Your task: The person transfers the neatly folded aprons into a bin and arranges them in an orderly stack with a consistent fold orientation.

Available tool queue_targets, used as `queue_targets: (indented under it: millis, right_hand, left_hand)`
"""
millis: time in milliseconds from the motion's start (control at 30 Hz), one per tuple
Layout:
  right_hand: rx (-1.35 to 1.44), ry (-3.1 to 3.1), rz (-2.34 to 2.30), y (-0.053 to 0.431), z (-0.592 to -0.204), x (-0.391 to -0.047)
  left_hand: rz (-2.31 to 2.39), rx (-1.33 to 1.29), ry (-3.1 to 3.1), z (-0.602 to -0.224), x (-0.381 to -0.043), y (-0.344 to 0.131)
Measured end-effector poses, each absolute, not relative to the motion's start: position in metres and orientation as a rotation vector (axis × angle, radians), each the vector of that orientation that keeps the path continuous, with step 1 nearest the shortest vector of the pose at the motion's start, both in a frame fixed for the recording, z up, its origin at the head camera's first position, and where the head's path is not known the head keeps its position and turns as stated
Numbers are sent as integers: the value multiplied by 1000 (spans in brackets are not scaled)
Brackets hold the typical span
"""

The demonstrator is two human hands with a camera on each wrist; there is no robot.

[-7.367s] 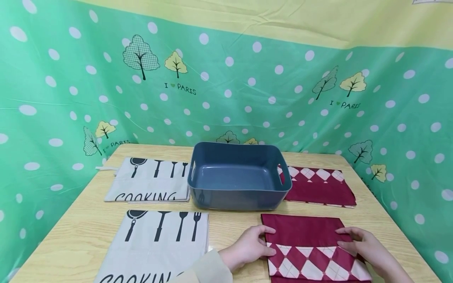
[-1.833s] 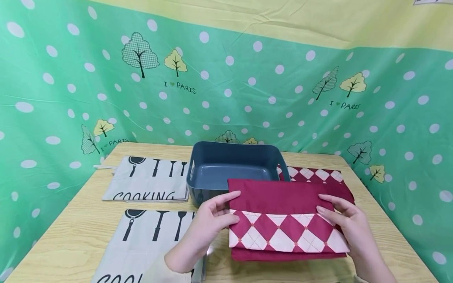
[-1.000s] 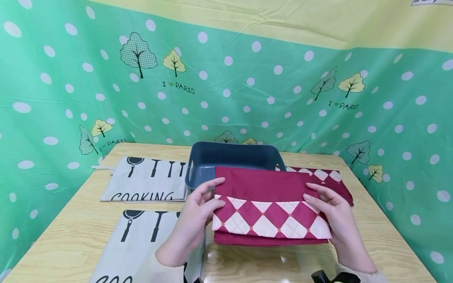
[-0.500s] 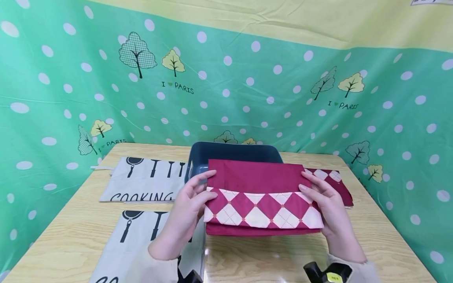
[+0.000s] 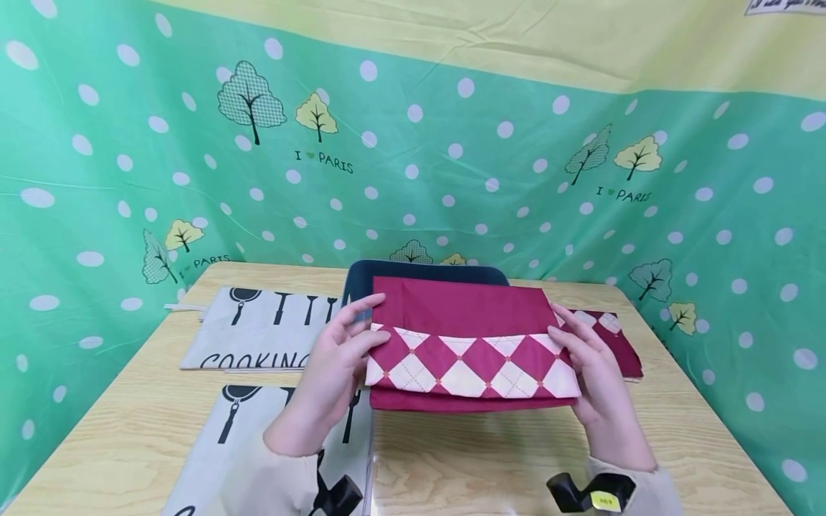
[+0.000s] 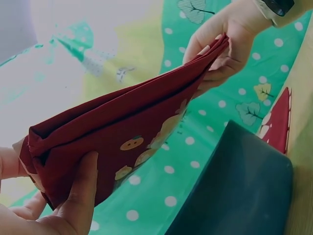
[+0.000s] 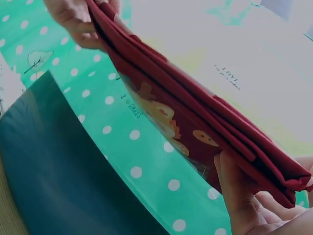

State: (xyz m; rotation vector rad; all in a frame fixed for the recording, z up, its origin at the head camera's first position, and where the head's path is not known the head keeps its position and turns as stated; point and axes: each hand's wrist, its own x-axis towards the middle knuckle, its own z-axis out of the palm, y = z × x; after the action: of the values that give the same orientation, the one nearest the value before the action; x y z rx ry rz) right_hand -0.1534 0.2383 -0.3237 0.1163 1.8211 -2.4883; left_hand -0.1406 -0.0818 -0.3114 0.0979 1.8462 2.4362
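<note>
A folded dark red apron (image 5: pixel 474 312) with a white diamond-patterned band is held up between both hands, overlapping the blue bin (image 5: pixel 426 272) in the head view. At its left edge my left hand (image 5: pixel 338 358) grips it, thumb on one face and fingers on the other. My right hand (image 5: pixel 590 365) pinches the opposite edge the same way. In the left wrist view, the apron's (image 6: pixel 112 122) underside carries an orange and yellow print. Its stacked folds show in the right wrist view, above the bin's wall (image 7: pixel 63 166). Most of the bin's inside is hidden behind the apron.
Two folded grey pieces printed with utensils lie at left: a far cloth (image 5: pixel 258 330) with a white strap and a near cloth (image 5: pixel 258 459). Another red folded cloth (image 5: pixel 622 351) lies right of the bin on the wooden table (image 5: pixel 677 444). A green dotted curtain (image 5: pixel 413 143) hangs behind.
Both hands have lifted the red apron from the front right of the table and carried it left and away from me, over the bin's front. The grey cloths stay put.
</note>
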Motion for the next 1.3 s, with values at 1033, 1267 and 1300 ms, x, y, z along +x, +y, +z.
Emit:
queue_targets:
  millis: [1033,1267,1300]
  right_hand:
    - [332,1399,-2631,227,-312,-177]
    - [310,1480,-2581,226,-306,-185]
    - [290,1482,-2578,225,-305,-186]
  left_hand:
    - [2629,15,1630,-301,-163,-78]
    - [2594,-20,1644,-299,-170,-82]
    - [2588,-26,1653,-299,-171,-83]
